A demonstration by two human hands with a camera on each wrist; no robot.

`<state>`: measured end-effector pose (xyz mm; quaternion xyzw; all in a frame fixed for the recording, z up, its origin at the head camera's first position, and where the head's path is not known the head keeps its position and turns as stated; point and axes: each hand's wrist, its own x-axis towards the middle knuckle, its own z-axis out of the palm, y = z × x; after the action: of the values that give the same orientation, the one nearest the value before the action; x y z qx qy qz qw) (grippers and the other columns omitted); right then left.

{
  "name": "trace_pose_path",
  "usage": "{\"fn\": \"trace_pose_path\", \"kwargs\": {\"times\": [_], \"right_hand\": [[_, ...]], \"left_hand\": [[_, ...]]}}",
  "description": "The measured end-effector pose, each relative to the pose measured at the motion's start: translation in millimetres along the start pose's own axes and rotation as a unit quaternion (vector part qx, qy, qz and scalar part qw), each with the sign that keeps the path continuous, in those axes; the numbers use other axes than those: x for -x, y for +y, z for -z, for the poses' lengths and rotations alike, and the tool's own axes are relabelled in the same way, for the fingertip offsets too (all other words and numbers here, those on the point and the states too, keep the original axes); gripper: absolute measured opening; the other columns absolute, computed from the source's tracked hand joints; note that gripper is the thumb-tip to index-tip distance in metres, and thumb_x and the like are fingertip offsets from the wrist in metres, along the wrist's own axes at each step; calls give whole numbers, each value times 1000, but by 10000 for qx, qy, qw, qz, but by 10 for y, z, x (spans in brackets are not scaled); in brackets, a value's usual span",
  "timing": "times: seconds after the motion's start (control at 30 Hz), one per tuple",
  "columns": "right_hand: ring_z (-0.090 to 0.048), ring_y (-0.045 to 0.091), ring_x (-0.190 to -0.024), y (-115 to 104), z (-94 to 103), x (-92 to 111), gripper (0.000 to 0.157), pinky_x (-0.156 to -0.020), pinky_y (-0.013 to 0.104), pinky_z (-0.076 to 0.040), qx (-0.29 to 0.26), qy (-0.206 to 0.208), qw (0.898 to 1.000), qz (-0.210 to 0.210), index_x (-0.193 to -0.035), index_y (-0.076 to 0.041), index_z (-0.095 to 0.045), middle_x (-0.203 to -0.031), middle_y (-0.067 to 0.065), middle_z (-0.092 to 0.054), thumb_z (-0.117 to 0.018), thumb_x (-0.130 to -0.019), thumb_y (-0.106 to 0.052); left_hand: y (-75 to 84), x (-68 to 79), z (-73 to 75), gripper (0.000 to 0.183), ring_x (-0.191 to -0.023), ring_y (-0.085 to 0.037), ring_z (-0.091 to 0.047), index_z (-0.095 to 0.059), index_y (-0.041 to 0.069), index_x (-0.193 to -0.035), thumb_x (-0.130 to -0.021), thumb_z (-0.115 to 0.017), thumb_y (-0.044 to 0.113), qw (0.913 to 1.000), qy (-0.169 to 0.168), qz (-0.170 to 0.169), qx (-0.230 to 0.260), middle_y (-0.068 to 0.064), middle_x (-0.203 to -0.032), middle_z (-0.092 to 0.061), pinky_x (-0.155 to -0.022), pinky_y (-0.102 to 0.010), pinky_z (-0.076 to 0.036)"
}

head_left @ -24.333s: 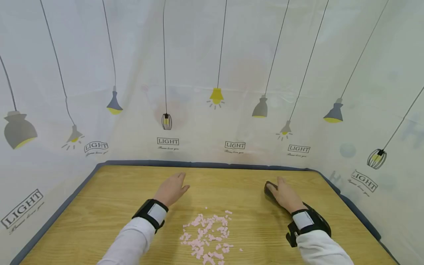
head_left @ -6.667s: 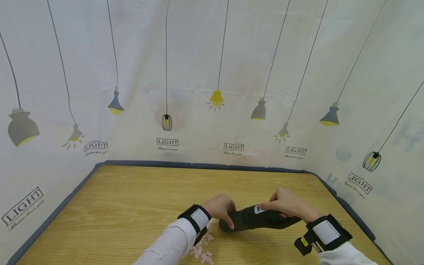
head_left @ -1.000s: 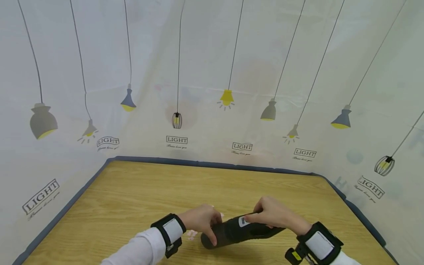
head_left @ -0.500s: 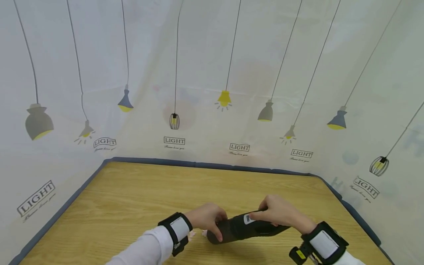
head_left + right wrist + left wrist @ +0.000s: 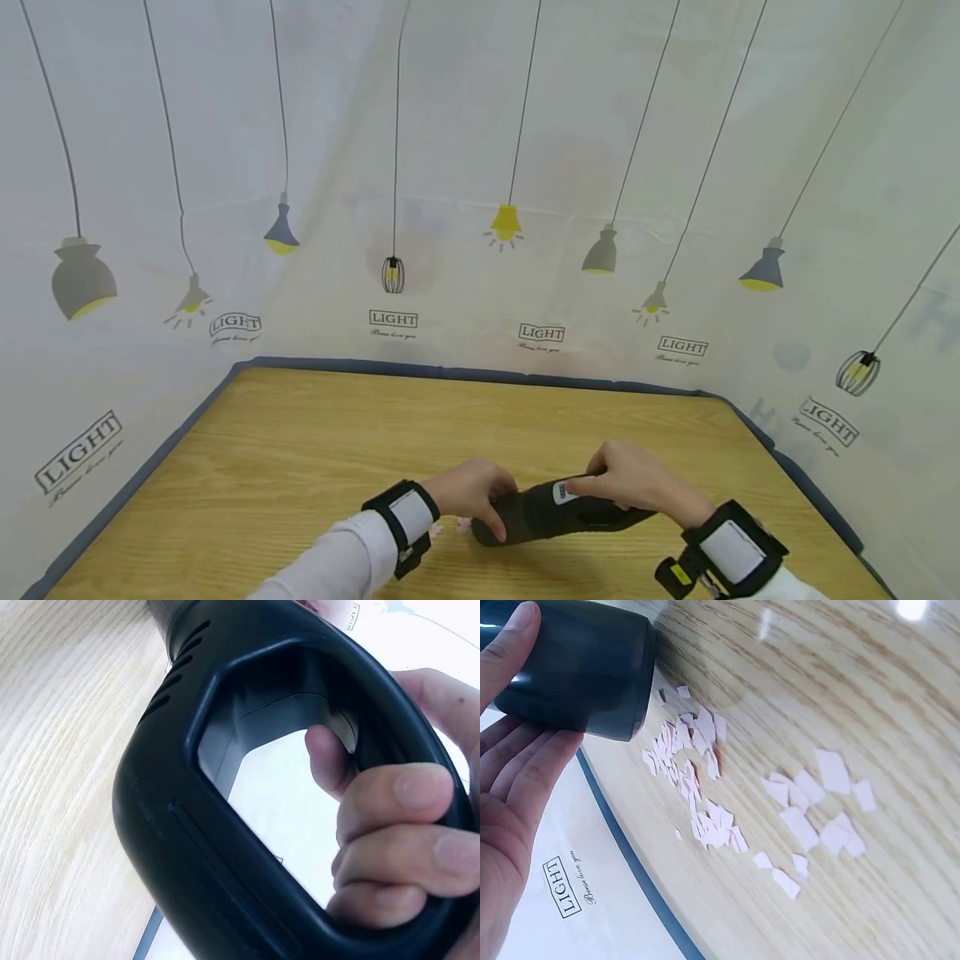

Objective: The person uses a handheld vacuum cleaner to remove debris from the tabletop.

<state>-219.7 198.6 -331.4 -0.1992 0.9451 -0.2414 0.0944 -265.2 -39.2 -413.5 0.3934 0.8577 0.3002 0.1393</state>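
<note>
A black handheld vacuum cleaner (image 5: 551,510) lies slantwise low over the table, its round nozzle end to the left. My right hand (image 5: 637,479) grips its loop handle (image 5: 247,877), fingers curled through the opening in the right wrist view. At the front end my left hand (image 5: 472,492) holds the barrel, with the thumb on one side and fingers on the other. Beside the nozzle (image 5: 622,675) several pink paper scraps (image 5: 716,825) lie on the wood in the left wrist view. Most of them are hidden behind my left hand and wrist in the head view.
The wooden table (image 5: 337,425) has a dark blue edge (image 5: 480,374) along its back and sides. Behind it hangs a pale curtain (image 5: 450,150) printed with lamps. Both wrists wear black straps with small cameras (image 5: 678,575).
Earlier the vacuum cleaner lay at the right under my right hand; now both hands hold it mid-table. Since one second ago it has shifted slightly right in the head view, which has itself moved.
</note>
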Motion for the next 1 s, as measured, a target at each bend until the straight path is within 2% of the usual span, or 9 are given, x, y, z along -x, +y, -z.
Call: {"fn": "trace_pose_path", "kwargs": {"times": [0.53, 1.0], "right_hand": [[-32, 4, -35, 46, 31, 35, 36, -41, 22, -21, 4, 82, 10000, 41, -56, -15, -61, -43, -9, -35, -67, -80, -42], [-32, 6, -36, 84, 84, 38, 33, -41, 22, -22, 93, 203, 9994, -265, -61, -15, -62, -43, -9, -35, -66, -81, -41]], "left_hand": [[35, -53, -31, 42, -82, -2, -60, -66, 7, -102, -65, -84, 15, 9997, 96, -106, -220, 0, -96, -69, -73, -18, -50], [-6, -169, -49, 42, -82, -1, -59, -66, 8, -106, -68, -82, 15, 9993, 187, -193, -264, 0, -99, -69, -73, -18, -50]]}}
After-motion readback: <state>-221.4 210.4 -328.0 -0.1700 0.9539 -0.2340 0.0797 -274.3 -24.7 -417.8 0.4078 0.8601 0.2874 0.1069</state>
